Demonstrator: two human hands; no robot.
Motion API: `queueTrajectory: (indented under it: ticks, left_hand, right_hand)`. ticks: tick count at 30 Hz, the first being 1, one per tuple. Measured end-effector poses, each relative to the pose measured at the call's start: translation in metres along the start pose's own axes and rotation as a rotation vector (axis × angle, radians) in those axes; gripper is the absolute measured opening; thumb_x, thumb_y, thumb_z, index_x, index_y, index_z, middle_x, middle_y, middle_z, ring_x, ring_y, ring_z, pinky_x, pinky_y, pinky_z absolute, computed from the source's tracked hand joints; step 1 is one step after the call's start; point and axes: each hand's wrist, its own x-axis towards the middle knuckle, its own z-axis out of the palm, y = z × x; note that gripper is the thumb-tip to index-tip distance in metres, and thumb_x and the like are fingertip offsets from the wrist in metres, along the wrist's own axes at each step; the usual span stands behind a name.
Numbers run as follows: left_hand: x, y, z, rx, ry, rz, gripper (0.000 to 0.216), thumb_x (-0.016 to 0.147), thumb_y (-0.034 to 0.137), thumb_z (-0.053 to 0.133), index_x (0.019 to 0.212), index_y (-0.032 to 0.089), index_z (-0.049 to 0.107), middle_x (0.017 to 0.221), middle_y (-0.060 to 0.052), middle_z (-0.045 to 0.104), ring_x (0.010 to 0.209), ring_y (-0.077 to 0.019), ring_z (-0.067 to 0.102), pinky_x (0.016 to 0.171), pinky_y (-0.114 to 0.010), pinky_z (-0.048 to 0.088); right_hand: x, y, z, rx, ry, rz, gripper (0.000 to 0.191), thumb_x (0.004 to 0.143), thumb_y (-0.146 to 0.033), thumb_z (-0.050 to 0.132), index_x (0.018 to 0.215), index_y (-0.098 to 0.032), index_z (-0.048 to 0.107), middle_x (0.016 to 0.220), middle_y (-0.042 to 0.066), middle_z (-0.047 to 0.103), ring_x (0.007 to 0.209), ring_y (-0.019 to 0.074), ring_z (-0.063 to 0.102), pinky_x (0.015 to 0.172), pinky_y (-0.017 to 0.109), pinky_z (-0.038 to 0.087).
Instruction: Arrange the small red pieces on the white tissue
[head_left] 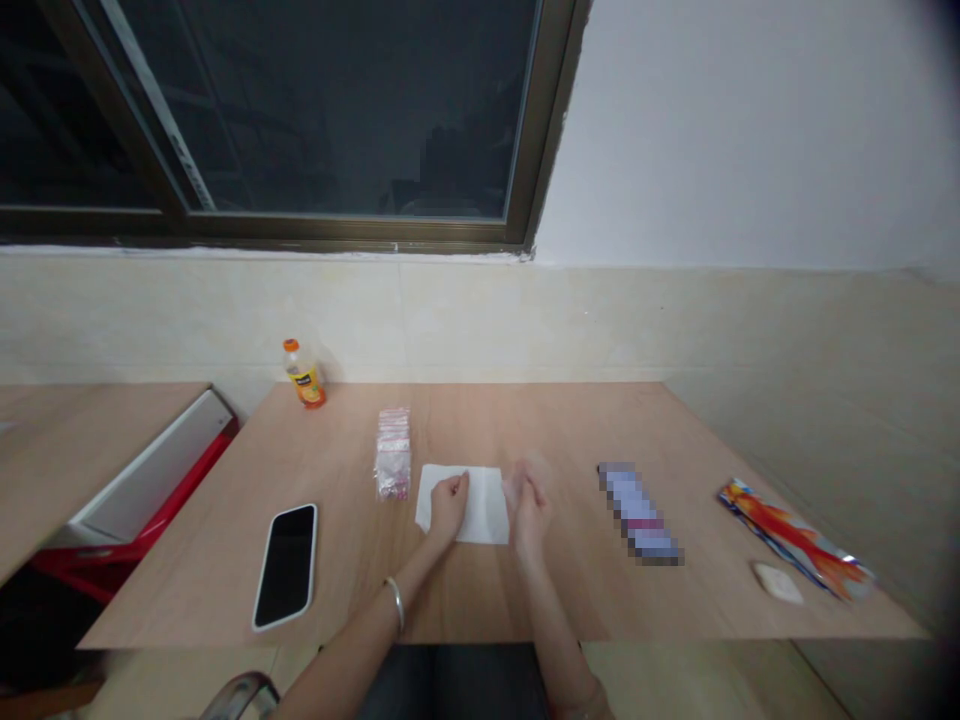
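A white paper sheet [484, 510] lies flat near the front of the wooden tabletop [525, 420], and both hands are on it or at it. Taking 12 o'clock as the far edge of the tabletop and the sheet as the centre, the left hand [448, 508] comes in from about 7 o'clock and rests on the sheet's middle, its fingers [459, 487] curled into a narrow grip. A silver bangle [394, 604] circles that wrist. The right hand [529, 510] is at the sheet's 3 o'clock edge, its fingers drawn together in a narrow grip. It is blurred, so it may be touching the paper, but I cannot tell whether either hand is actually pinching the sheet.

Just beside the sheet at 10 o'clock stands a stack of small clear plastic bags [393, 455] with pinkish contents. Farther out at 11 o'clock, an orange-capped juice bottle [304, 378] lies tilted near the wall. A black smartphone [286, 567] lies face up at 8 o'clock. At 3 o'clock lies a long packet [639, 513] with its print obscured, and beyond it a red-and-orange foil packet [796, 540]. A small white bar [778, 583] rests just beside that foil packet, toward the tabletop's front edge.
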Motion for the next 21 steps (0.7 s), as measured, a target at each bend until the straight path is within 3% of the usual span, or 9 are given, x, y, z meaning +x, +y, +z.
queueTrajectory:
  ticks: [3,7,9,11,13,17,19,21]
  left_hand:
    - [0.018,0.003,-0.001,0.154,-0.063,0.074,0.033,0.065,0.013,0.074,0.042,0.016,0.051,0.046,0.005,0.048,0.051,-0.0106,0.049,0.049,-0.016,0.033]
    - [0.032,-0.003,0.002,0.292,-0.109,0.115,0.02,0.071,0.013,0.071,0.056,0.017,0.058,0.059,0.001,0.056,0.068,-0.0142,0.059,0.062,-0.02,0.044]
    - [0.033,-0.006,0.004,0.331,-0.121,0.129,0.008,0.082,0.023,0.063,0.081,0.015,0.063,0.082,-0.003,0.063,0.079,-0.0153,0.061,0.07,-0.028,0.05]
    - [0.033,-0.008,0.004,0.351,-0.13,0.151,0.022,0.089,0.03,0.055,0.105,0.015,0.059,0.105,-0.006,0.061,0.09,-0.0172,0.061,0.077,-0.036,0.052]
    - [0.032,-0.008,0.003,0.366,-0.137,0.179,0.029,0.089,0.032,0.053,0.114,0.018,0.055,0.115,-0.008,0.058,0.097,-0.0192,0.06,0.081,-0.038,0.052]
    - [0.032,-0.011,-0.002,0.431,-0.175,0.226,0.024,0.089,0.031,0.053,0.108,0.017,0.058,0.112,-0.007,0.06,0.094,-0.0179,0.06,0.081,-0.038,0.051]
    - [0.032,-0.012,-0.004,0.474,-0.202,0.246,0.01,0.085,0.026,0.06,0.087,0.017,0.063,0.094,-0.005,0.063,0.09,-0.0171,0.06,0.083,-0.035,0.049]
    - [0.032,-0.013,-0.004,0.506,-0.224,0.271,0.015,0.075,0.018,0.068,0.063,0.018,0.059,0.074,-0.003,0.059,0.088,-0.018,0.059,0.085,-0.031,0.046]
  right_hand:
    - [0.028,-0.003,-0.024,-0.144,0.092,-0.13,0.057,0.074,-0.032,0.041,0.123,-0.007,0.056,0.128,0.016,0.056,0.122,0.0264,0.049,0.097,0.04,0.043]
    - [0.049,0.004,-0.046,-0.718,0.121,-0.361,0.064,0.074,-0.018,0.029,0.135,-0.001,0.04,0.144,0.016,0.037,0.135,0.0245,0.03,0.109,0.041,0.026]
    - [0.052,0.014,-0.049,-0.952,0.078,-0.343,0.065,0.075,-0.016,0.03,0.138,0.001,0.034,0.145,0.018,0.034,0.136,0.0258,0.028,0.109,0.04,0.025]
    - [0.052,0.025,-0.047,-1.075,0.028,-0.308,0.066,0.077,-0.02,0.034,0.139,0.003,0.03,0.144,0.022,0.035,0.134,0.0286,0.03,0.107,0.042,0.026]
    - [0.048,0.036,-0.041,-1.123,0.014,-0.279,0.07,0.079,-0.029,0.04,0.139,0.005,0.028,0.141,0.027,0.035,0.133,0.0336,0.031,0.106,0.047,0.025]
    - [0.041,0.051,-0.031,-1.247,0.056,-0.243,0.077,0.081,-0.045,0.042,0.141,0.0,0.026,0.144,0.03,0.028,0.134,0.0386,0.024,0.104,0.056,0.021]
    - [0.039,0.055,-0.029,-1.273,0.082,-0.263,0.07,0.085,-0.044,0.034,0.142,-0.003,0.028,0.145,0.029,0.027,0.135,0.0372,0.021,0.103,0.058,0.02]
    - [0.039,0.058,-0.027,-1.276,0.105,-0.283,0.065,0.087,-0.04,0.029,0.14,-0.003,0.031,0.145,0.03,0.027,0.136,0.0364,0.02,0.102,0.06,0.019]
